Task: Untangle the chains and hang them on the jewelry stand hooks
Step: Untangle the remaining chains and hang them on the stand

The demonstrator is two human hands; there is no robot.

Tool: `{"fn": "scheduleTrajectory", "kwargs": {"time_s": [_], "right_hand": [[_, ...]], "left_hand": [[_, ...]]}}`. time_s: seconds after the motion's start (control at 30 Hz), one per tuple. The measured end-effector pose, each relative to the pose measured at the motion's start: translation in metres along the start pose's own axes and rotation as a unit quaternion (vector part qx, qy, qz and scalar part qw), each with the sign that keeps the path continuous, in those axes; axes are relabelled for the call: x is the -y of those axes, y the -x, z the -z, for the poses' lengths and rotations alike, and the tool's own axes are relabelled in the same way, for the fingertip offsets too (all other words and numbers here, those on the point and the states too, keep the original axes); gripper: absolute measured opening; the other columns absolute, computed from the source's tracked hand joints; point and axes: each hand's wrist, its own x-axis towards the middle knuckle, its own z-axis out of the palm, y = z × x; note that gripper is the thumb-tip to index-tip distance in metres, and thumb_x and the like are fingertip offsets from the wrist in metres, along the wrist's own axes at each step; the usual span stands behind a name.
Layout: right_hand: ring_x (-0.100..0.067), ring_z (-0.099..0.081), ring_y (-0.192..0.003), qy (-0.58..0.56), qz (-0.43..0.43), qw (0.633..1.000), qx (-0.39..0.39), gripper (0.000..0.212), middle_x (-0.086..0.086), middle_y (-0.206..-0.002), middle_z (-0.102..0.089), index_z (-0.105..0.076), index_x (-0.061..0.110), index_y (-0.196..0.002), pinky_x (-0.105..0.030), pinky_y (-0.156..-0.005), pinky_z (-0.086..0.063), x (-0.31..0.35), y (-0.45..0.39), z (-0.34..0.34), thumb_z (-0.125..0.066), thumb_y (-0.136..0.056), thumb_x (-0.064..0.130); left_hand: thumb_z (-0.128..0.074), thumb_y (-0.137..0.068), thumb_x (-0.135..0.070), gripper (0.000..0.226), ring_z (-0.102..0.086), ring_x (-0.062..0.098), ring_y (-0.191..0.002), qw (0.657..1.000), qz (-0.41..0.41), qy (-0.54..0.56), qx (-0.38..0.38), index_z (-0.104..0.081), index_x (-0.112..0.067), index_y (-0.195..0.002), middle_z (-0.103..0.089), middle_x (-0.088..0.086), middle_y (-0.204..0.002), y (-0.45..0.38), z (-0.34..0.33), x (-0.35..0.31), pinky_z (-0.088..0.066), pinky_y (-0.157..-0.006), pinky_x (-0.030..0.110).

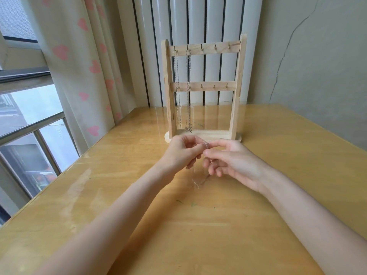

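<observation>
A wooden jewelry stand [236, 92] with two rows of small hooks stands at the back of the table. One chain [177, 76] hangs from the top row's far-left hook. A second chain [188, 80] with a small bow pendant hangs from the hook beside it. In front of the stand, my left hand [181, 153] and my right hand [232, 161] meet above the table. Both pinch a thin silver chain [206, 145] between thumb and fingers. Its loose end dangles down to the tabletop, blurred.
The yellow wooden table [198, 225] spreads toward me under my forearms. A window and a heart-patterned curtain [79, 66] are on the left. A white radiator [198, 20] and a cracked wall stand behind the stand.
</observation>
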Motion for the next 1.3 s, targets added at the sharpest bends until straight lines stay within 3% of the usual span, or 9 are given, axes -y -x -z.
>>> {"fn": "scheduleTrajectory", "kwargs": {"time_s": [0.17,0.27,0.43,0.6,0.73,0.83,0.97,1.13,1.3], "right_hand": [[-0.005,-0.027,-0.043,0.006,0.016,0.993,-0.115,0.012,0.008,-0.052,-0.038,-0.068,0.006,-0.088,-0.013,-0.039,-0.024,-0.001,-0.004,0.013,-0.067,-0.080,0.015],[-0.004,-0.022,-0.037,-0.088,0.034,0.986,-0.135,0.002,0.011,-0.043,-0.031,-0.063,0.011,-0.083,-0.017,-0.037,-0.016,-0.001,-0.006,0.023,-0.062,-0.084,0.012],[-0.005,-0.018,-0.032,-0.160,0.062,0.975,-0.138,0.012,0.009,-0.039,-0.027,-0.054,0.012,-0.082,-0.019,-0.034,-0.014,-0.001,-0.007,0.031,-0.047,-0.092,0.011],[-0.011,-0.036,-0.043,-0.180,0.074,0.969,-0.152,0.018,0.003,-0.048,-0.043,-0.049,0.014,-0.071,-0.021,-0.043,-0.029,-0.002,-0.008,0.033,-0.044,-0.088,0.011],[-0.017,-0.054,-0.061,-0.023,0.057,0.994,-0.095,0.007,-0.002,-0.058,-0.062,-0.058,0.015,-0.076,-0.030,-0.070,-0.039,-0.005,-0.005,0.029,-0.056,-0.083,0.015],[-0.016,-0.052,-0.056,0.028,-0.001,1.000,0.013,0.023,-0.006,-0.062,-0.066,-0.064,0.010,-0.098,-0.022,-0.059,-0.042,-0.006,-0.002,0.020,-0.064,-0.081,0.026],[-0.012,-0.038,-0.045,0.092,-0.027,0.993,0.075,0.031,-0.004,-0.059,-0.062,-0.063,0.003,-0.106,-0.018,-0.048,-0.034,-0.007,-0.001,0.013,-0.065,-0.081,0.021],[-0.006,-0.049,-0.047,0.097,0.028,0.994,0.037,0.014,0.000,-0.051,-0.056,-0.070,0.002,-0.088,-0.015,-0.052,-0.040,-0.003,0.000,0.012,-0.063,-0.083,0.013],[-0.009,-0.057,-0.085,0.051,0.027,0.997,-0.049,0.020,0.008,-0.083,-0.068,-0.073,0.021,-0.077,-0.030,-0.077,-0.038,-0.001,-0.001,0.020,-0.057,-0.087,0.027]], "left_hand": [[-0.058,-0.088,-0.019,0.014,-0.031,0.005,-0.041,0.996,0.044,0.068,0.031,-0.067,-0.013,-0.079,-0.044,-0.009,-0.051,0.000,0.008,0.003,-0.027,-0.042,0.015],[-0.060,-0.087,-0.019,0.012,-0.030,0.004,-0.042,0.989,0.082,0.107,0.055,-0.068,-0.013,-0.081,-0.044,-0.008,-0.055,0.000,0.013,0.006,-0.031,-0.042,0.013],[-0.058,-0.088,-0.021,0.012,-0.039,0.003,-0.043,0.986,0.094,0.132,0.041,-0.066,-0.016,-0.080,-0.060,-0.006,-0.065,-0.001,0.015,0.007,-0.032,-0.040,0.012],[-0.050,-0.093,-0.027,0.020,-0.032,0.006,-0.039,0.987,0.078,0.144,-0.006,-0.064,-0.019,-0.082,-0.063,-0.002,-0.062,-0.002,0.014,0.009,-0.032,-0.040,0.013],[-0.048,-0.094,-0.029,0.022,-0.027,0.007,-0.039,0.988,0.043,0.151,-0.006,-0.065,-0.019,-0.085,-0.058,-0.003,-0.056,-0.003,0.014,0.006,-0.029,-0.041,0.014],[-0.046,-0.094,-0.029,0.023,-0.028,0.006,-0.040,0.990,0.014,0.141,0.029,-0.066,-0.019,-0.088,-0.052,-0.004,-0.052,-0.001,0.009,0.002,-0.028,-0.042,0.015],[-0.046,-0.094,-0.028,0.024,-0.029,0.006,-0.040,0.988,-0.004,0.142,0.065,-0.068,-0.020,-0.088,-0.046,-0.006,-0.047,0.000,0.008,-0.001,-0.027,-0.042,0.015],[-0.046,-0.094,-0.028,0.025,-0.025,0.007,-0.041,0.987,-0.008,0.140,0.074,-0.070,-0.022,-0.091,-0.037,-0.007,-0.045,0.000,0.009,0.001,-0.024,-0.043,0.016],[-0.047,-0.093,-0.030,0.027,-0.021,0.007,-0.042,0.983,0.012,0.180,0.024,-0.069,-0.016,-0.097,-0.031,-0.008,-0.044,-0.006,0.014,0.006,-0.017,-0.042,0.018]]}}
